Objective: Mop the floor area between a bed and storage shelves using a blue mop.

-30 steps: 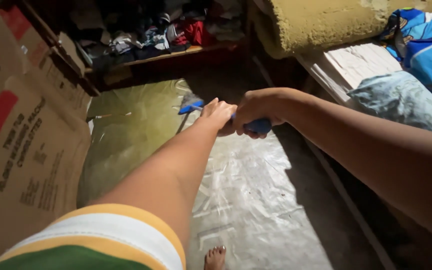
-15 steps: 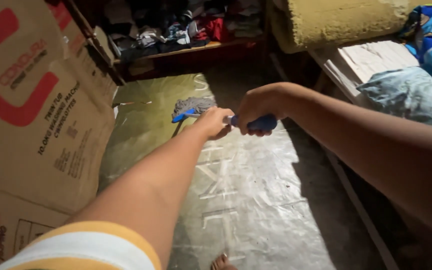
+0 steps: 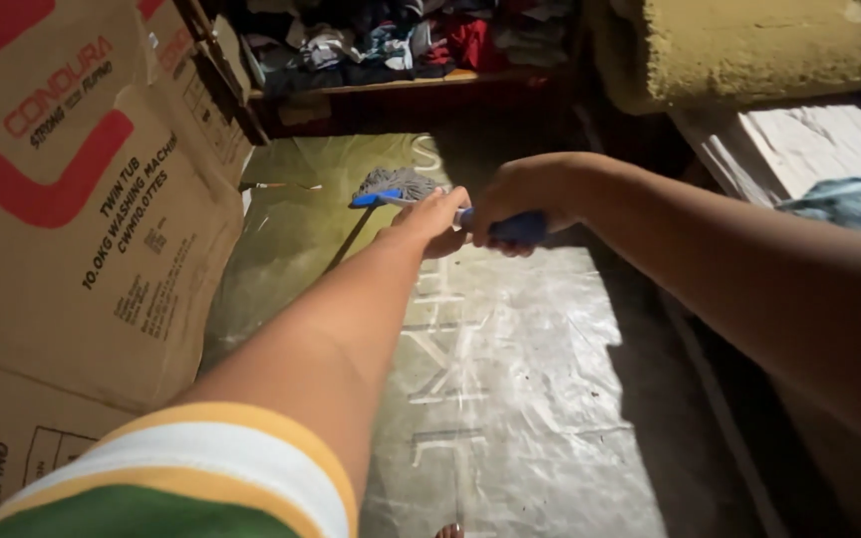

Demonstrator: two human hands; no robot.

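Here we grip the mop handle (image 3: 510, 227) two-handed for reach — right hand (image 3: 525, 194) clenched on its blue grip, left hand (image 3: 433, 217) wrapped ahead — mop head (image 3: 398, 185) resting on the plastic-covered floor (image 3: 510, 399) beside the cardboard box (image 3: 82, 199).

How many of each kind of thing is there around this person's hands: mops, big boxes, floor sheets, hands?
Mop, grey head with blue handle, gripped by both hands: 1
Hands, left hand and right hand: 2
Cardboard boxes at the left: 2
Shiny plastic sheet on the floor: 1
Yellow foam roll: 1
Total: 7
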